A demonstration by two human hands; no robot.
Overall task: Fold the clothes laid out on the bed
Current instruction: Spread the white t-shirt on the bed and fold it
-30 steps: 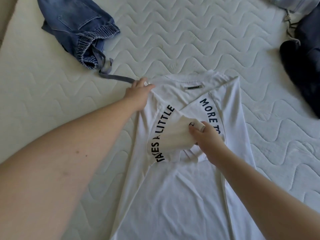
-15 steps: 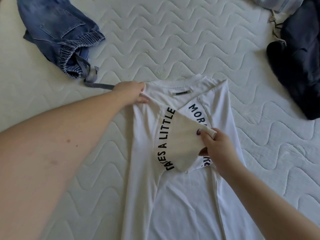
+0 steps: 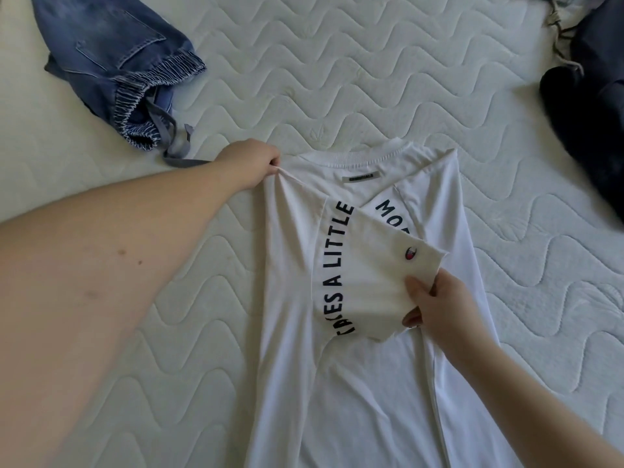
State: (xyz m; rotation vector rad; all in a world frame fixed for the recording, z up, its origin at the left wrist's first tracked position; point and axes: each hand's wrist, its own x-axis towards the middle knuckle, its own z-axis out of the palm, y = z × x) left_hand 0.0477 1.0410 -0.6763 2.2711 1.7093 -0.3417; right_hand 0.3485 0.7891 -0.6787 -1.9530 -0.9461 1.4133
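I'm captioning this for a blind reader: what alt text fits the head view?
Two bare hands fold a white T-shirt on a quilted mattress: the left hand pinches its shoulder, the right hand holds the sleeve folded across black lettering. Jeans lie upper left, dark clothing upper right.

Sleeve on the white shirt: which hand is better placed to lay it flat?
Right hand, probably: it pinches the sleeve edge over the shirt, while the left hand grips the shoulder corner.
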